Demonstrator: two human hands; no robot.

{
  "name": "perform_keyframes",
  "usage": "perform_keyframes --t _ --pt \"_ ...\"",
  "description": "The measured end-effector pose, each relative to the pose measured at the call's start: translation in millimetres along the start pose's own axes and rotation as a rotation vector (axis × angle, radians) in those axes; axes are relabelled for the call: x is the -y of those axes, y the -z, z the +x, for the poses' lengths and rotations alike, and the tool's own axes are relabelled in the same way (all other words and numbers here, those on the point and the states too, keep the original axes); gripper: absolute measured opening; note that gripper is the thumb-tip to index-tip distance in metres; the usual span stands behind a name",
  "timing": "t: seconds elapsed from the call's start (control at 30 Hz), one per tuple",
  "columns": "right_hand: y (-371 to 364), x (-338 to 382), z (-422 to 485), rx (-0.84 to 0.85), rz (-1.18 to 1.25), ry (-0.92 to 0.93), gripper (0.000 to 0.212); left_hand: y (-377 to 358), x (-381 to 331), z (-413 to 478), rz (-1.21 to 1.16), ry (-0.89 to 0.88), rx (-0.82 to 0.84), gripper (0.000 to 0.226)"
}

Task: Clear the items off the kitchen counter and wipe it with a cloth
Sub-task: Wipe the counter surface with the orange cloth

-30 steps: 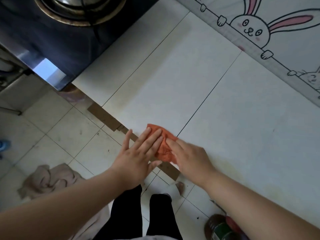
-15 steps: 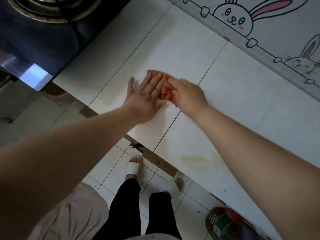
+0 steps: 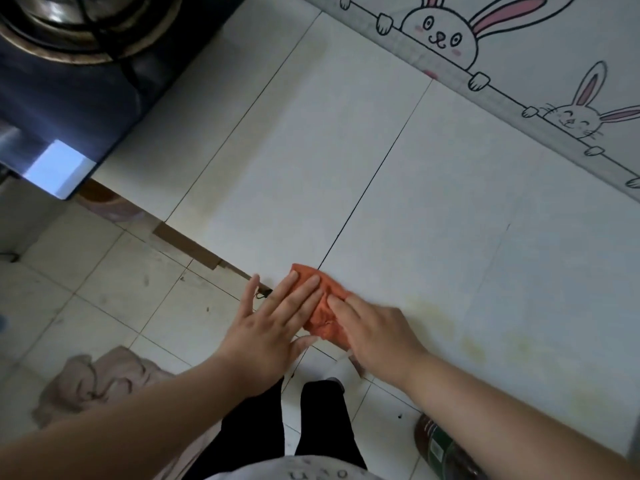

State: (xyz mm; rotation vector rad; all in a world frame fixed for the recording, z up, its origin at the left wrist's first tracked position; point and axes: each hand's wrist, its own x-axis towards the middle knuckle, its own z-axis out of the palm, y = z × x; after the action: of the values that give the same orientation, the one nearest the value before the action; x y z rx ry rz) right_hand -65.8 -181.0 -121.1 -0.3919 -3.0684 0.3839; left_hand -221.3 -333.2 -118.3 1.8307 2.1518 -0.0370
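Pale tiled floor [image 3: 104, 289], rabbit-patterned wall [image 3: 540, 46], dim light.

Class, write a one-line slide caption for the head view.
Both hands, left and right, press an orange cloth flat at the white counter's front edge, beside a yellowish stain.

no readable text – blurred letters on shirt [image 3: 304, 474], bottle label [image 3: 438, 452] too small to read

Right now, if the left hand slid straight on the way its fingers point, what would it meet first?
Only bare counter ahead of the left hand; the rabbit-pattern wall comes first, as far as visible.
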Motion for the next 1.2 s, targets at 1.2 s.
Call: perform_keyframes --t 1.2 --pt "44.0 -99.9 57.8 0.013 0.05 -0.366 0.038 34.8 -4.8 137.8 0.094 -0.023 0.012 0.063"
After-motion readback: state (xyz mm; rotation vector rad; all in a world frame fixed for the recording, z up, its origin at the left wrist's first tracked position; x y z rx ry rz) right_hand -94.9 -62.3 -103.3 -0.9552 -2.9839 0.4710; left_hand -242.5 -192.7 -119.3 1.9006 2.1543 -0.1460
